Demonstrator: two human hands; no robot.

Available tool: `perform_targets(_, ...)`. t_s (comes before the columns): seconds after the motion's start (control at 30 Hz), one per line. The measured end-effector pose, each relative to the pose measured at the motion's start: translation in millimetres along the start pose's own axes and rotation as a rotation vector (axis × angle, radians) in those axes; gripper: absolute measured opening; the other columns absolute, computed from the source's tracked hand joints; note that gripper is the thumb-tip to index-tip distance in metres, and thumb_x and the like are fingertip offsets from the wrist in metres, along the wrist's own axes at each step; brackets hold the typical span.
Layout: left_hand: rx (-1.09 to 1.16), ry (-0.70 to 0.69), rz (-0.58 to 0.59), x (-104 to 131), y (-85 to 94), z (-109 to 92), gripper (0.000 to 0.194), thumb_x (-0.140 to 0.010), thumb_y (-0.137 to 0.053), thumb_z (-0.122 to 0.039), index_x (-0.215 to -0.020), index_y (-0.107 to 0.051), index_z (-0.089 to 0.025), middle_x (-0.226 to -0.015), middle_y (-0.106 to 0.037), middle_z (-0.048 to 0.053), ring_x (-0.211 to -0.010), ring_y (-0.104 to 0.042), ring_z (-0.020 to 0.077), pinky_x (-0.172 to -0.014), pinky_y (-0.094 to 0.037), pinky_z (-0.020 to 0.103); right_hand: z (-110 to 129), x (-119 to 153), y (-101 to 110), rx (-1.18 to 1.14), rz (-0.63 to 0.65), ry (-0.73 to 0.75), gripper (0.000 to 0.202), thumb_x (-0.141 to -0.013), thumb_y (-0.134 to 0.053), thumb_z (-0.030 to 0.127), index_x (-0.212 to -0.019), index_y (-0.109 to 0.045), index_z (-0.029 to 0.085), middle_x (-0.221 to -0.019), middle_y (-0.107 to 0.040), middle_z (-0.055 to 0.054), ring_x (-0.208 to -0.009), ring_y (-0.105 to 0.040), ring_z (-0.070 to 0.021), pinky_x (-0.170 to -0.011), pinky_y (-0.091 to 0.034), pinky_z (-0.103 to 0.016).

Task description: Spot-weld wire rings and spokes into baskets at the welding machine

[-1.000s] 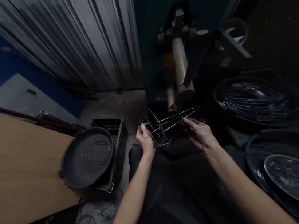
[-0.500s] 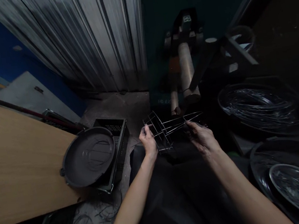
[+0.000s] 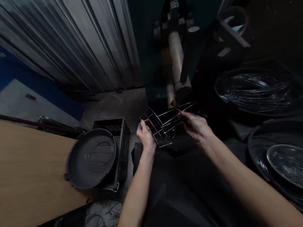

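Observation:
A thin wire frame (image 3: pixel 157 125) with crossing bars is held up between both hands, in front of a machine with a metal cylinder (image 3: pixel 178 61). My left hand (image 3: pixel 145 134) is closed around the frame's left edge, thumb on top. My right hand (image 3: pixel 196 124) pinches long wires on the frame's right side. Small orange glints show along the wires, close to the cylinder's lower end. The fingertips of the right hand are partly lost in the dark.
At left, a round black tray (image 3: pixel 90 158) rests on a dark crate (image 3: pixel 127 139) beside a wooden board (image 3: pixel 22 171). To the right are a basin of wires (image 3: pixel 254 88) and a larger basin (image 3: pixel 257 133) holding a round dish (image 3: pixel 301 168).
The view has shifted, so the machine appears further left and higher. Both hands still hold the wire frame and appear slightly higher and further left. Orange glints now show on the wires.

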State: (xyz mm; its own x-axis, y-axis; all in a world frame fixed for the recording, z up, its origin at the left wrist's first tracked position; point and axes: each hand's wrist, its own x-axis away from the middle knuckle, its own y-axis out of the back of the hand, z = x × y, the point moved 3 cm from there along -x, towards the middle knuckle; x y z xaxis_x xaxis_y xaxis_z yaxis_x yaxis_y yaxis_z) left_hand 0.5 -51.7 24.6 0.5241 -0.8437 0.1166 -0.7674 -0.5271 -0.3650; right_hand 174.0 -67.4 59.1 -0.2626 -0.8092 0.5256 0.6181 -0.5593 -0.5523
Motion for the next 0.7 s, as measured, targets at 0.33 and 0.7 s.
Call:
perform_targets(0.33, 0.055, -0.056, 0.015, -13.9, -5.2, -4.8, 0.035, -0.078, -0.063, -0.048, -0.075, -0.057, -0.014, -0.049, -0.028, -0.011, -0.041, -0.021, 0.003, -0.041, -0.015, 0.018, 4.1, 4.9, 27.2, 0.045, -0.051, 0.007, 0.016, -0.066, -0.077, 0.01, -0.075, -0.064, 0.012, -0.068, -0.064, 0.002, -0.054, -0.058, -0.0054, -0.04, -0.041, -0.011)
perform_targets(0.7, -0.082, -0.158, 0.068, 0.2, 4.4, -7.2, 0.036, -0.084, -0.056, -0.051, -0.077, -0.061, -0.015, -0.05, -0.027, -0.009, -0.042, -0.023, 0.0052, -0.041, -0.017, 0.02, 6.3, 54.6, 28.6, 0.835, 0.334, 0.577, 0.041, -0.069, -0.071, 0.053, -0.08, -0.07, 0.014, -0.074, -0.068, -0.006, -0.065, -0.061, -0.016, -0.062, -0.05, -0.026)
